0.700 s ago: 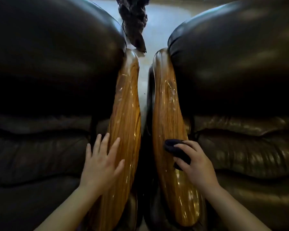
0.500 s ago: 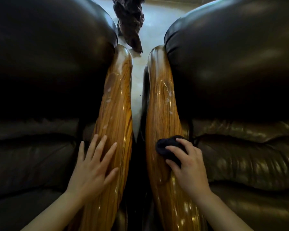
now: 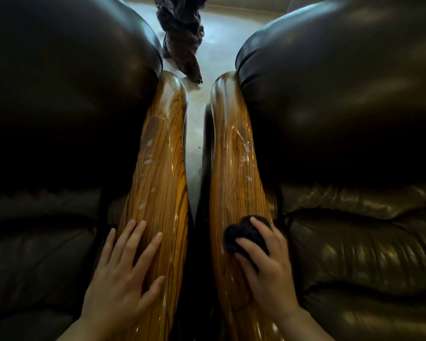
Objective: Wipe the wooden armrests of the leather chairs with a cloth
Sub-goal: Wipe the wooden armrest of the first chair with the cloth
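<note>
Two glossy striped wooden armrests run side by side away from me, the left armrest (image 3: 160, 168) and the right armrest (image 3: 231, 168), each flecked with pale spots near its middle. My left hand (image 3: 123, 274) lies flat on the near part of the left armrest, fingers spread, holding nothing. My right hand (image 3: 266, 264) presses a small dark cloth (image 3: 244, 233) onto the right armrest, fingers curled over it. Much of the cloth is hidden under my fingers.
Dark leather chair backs bulge on both sides, the left chair (image 3: 64, 82) and the right chair (image 3: 342, 94). A narrow gap with pale floor (image 3: 194, 148) separates the armrests. A dark crumpled fabric (image 3: 182, 33) hangs at the top centre.
My right hand has pushed the cloth slightly forward along the right armrest. The view has shifted, and my left hand stays flat on the left armrest.
</note>
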`<state>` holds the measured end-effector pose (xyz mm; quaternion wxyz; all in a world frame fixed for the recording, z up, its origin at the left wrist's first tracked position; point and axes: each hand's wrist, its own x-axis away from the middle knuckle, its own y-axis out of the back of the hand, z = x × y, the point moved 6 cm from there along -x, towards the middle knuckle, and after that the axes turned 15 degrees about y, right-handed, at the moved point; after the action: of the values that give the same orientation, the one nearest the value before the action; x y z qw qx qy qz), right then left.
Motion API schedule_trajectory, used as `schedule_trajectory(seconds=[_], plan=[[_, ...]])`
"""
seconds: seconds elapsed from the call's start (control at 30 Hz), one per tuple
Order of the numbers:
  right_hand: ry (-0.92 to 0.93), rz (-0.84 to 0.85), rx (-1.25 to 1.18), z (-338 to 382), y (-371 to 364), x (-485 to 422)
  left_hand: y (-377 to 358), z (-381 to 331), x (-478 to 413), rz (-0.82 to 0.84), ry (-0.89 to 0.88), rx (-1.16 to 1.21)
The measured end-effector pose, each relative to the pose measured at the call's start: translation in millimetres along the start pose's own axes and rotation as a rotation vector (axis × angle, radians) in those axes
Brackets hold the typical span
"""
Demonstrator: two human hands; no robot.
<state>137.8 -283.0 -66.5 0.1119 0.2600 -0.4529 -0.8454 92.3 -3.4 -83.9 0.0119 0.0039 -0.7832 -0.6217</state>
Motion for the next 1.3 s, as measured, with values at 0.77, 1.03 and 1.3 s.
schedule_trajectory(seconds=[0.77, 1.03, 1.3], plan=[[-0.052, -0.118, -0.042, -21, 19, -87, 9, -6, -13, 0.008, 0.154, 0.13], [-0.061, 0.167, 0.14, -33, 1, -52, 9, -17, -19, -0.145, 0.266, 0.262], [-0.057, 0.159, 0.161, -2, -12, -31, 6, -18, -20, -0.11, 0.268, 0.206]])
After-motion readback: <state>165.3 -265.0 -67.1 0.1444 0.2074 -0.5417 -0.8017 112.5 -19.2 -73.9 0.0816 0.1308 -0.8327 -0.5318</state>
